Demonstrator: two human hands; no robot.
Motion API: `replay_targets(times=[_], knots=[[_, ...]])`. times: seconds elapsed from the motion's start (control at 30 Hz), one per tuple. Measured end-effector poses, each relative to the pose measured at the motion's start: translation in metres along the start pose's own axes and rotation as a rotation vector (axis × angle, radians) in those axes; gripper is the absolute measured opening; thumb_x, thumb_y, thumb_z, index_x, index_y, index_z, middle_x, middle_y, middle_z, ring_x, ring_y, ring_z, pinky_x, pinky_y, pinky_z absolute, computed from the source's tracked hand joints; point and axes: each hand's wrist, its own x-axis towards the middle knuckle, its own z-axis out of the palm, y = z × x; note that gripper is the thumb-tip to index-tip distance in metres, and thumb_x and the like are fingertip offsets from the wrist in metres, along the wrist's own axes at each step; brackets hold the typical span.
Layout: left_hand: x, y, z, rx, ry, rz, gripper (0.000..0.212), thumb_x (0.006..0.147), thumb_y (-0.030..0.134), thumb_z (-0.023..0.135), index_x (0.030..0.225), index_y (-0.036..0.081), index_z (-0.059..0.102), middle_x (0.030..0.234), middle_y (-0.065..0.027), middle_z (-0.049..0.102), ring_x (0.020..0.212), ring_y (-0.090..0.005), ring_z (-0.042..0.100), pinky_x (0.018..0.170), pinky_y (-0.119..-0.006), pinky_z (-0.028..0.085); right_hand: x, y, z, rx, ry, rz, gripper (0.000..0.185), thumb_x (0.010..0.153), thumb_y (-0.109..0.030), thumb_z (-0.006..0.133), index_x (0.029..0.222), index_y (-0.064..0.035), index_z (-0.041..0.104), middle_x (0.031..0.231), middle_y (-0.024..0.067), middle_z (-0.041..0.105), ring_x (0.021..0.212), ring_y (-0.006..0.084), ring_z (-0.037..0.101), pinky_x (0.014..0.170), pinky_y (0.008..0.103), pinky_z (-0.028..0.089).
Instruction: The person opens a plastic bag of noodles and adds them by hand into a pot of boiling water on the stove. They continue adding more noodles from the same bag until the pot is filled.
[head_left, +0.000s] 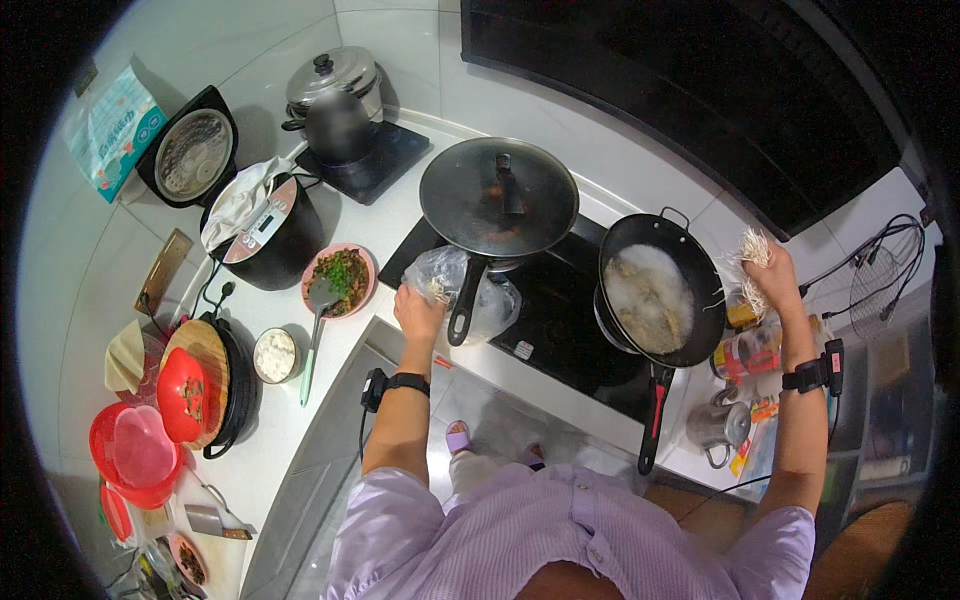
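My right hand is closed around a bunch of thin white strands, likely enoki mushrooms, to the right of a black wok. Foamy, bubbling liquid fills the wok's bottom, with pale pieces in it. A few loose strands lie on the wok's right rim. My left hand grips a clear plastic bag with some of the same strands at its mouth. That bag rests at the left of the black cooktop, partly under the handle of a lidded frying pan.
A pink plate of chopped food with a spatula stands left, near a glass of white contents. Behind are an open rice cooker and a steel pot. A cleaver lies lower left; a metal jug stands right.
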Motion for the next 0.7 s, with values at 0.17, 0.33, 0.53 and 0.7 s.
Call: replay_targets(times=[0.17,0.33,0.53,0.7], knots=[[0.000,-0.007,-0.002,0.027,-0.320,-0.130,0.073,0.068,0.039,0.077,0.125,0.001,0.052,0.133,-0.0189,0.045,0.126,-0.0394,0.039,0.103,-0.044,0.039,-0.007,0.001,0.007,-0.001,-0.001,-0.008,0.027,0.072,-0.009,0.063,0.097,-0.0007,0.063,0.083,0.0123,0.066,0.075,0.0225,0.062,0.072,0.0342,0.049],[-0.006,-0.025,0.014,0.162,-0.444,-0.125,0.081,0.067,0.044,0.077,0.127,-0.003,0.049,0.137,-0.0241,0.042,0.130,-0.0408,0.037,0.107,-0.043,0.036,-0.007,0.013,0.019,-0.007,0.028,-0.039,0.028,0.072,-0.011,0.062,0.098,-0.0013,0.062,0.087,0.0152,0.066,0.079,0.0287,0.063,0.076,0.0369,0.050],[0.016,-0.026,-0.024,-0.066,-0.523,-0.134,0.072,0.064,0.044,0.079,0.104,-0.012,0.060,0.108,-0.0308,0.062,0.107,-0.0389,0.060,0.093,-0.043,0.047,-0.010,0.022,0.019,0.017,0.051,0.078,0.034,0.074,-0.022,0.065,0.102,-0.0035,0.062,0.087,0.0151,0.067,0.078,0.0261,0.064,0.075,0.0366,0.051],[0.026,0.016,-0.086,0.080,-0.304,0.058,0.056,0.074,0.034,0.075,0.115,-0.002,0.060,0.108,-0.0242,0.064,0.102,-0.0389,0.061,0.088,-0.045,0.048,-0.009,0.009,0.031,0.376,0.187,0.246,0.015,0.078,-0.011,0.065,0.090,-0.0032,0.059,0.077,-0.0005,0.061,0.068,0.0093,0.056,0.062,0.0271,0.047]])
